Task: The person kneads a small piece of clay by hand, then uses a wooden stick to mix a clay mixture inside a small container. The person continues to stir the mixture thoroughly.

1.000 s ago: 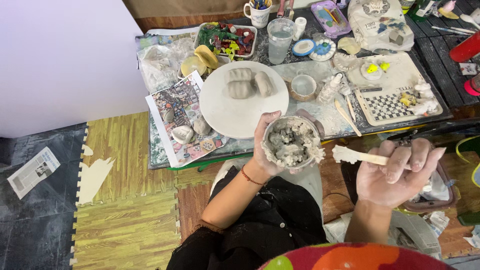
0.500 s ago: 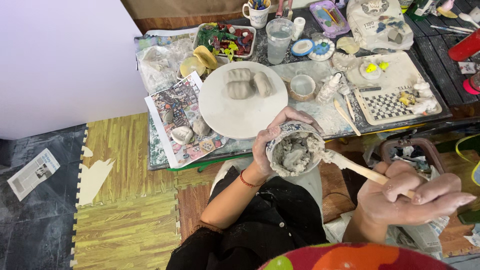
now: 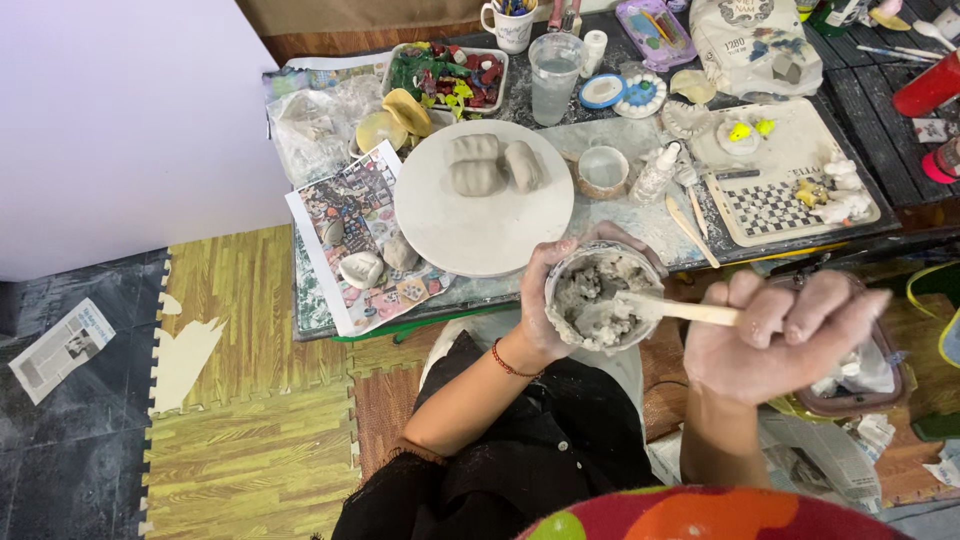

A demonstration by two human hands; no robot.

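hands at the clay bowl

left hand (image 3: 545, 305), smeared with pale slip, wraps its fingers around the small round clay-caked bowl (image 3: 600, 296) and holds it up in front of the body, just off the near edge of the cluttered worktable (image 3: 610, 215). the bowl is full of lumpy wet grey clay. right hand (image 3: 785, 335) is clenched around a flat pale wooden stick (image 3: 680, 310), whose far end is sunk into the clay inside the bowl; the stick lies almost level, running from the fist leftward into the bowl.

beyond the bowl, on the table, sits a large round white board (image 3: 480, 225) carrying three grey clay lumps (image 3: 492, 165) set close together. to its left lies a colourful printed sheet (image 3: 350, 225) with a few small clay pieces on it. to the right of the board stand a small round grey-rimmed dish (image 3: 603, 168), a little spray bottle (image 3: 655, 175), and a beige tray with a black-and-white chequered panel (image 3: 790, 175). a clear plastic cup of cloudy water (image 3: 553, 80) stands behind the board.
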